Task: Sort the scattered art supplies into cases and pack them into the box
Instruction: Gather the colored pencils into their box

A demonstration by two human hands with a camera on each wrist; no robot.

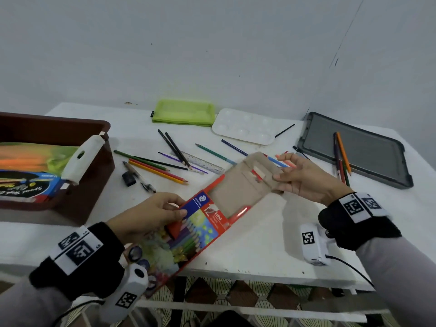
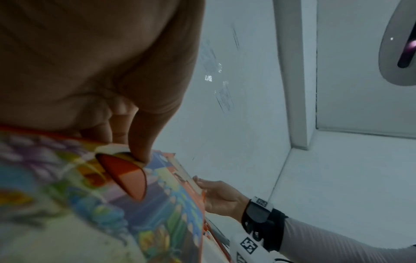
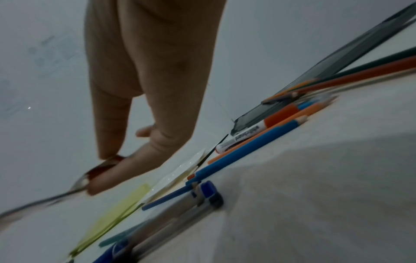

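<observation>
A colourful cardboard pencil case [image 1: 203, 223] with a red edge hangs above the table's front, its brown inner flap [image 1: 238, 185] folded open toward the right. My left hand [image 1: 181, 210] grips the printed lower end, thumb on top; the left wrist view shows that thumb [image 2: 139, 142] pressing the case [image 2: 112, 204]. My right hand [image 1: 279, 175] pinches the far end of the flap. In the right wrist view its fingers [image 3: 126, 169] close on a blurred edge. A brown box [image 1: 99, 185] holding packs stands at the left.
Loose coloured pencils [image 1: 158, 168], a ruler [image 1: 203, 161] and a pen [image 1: 139, 178] lie mid-table. A green pouch [image 1: 184, 113] and a white palette [image 1: 245, 126] sit at the back. At the right, a grey tray [image 1: 370, 159] carries more pencils. A marker [image 3: 247, 135] lies by the right hand.
</observation>
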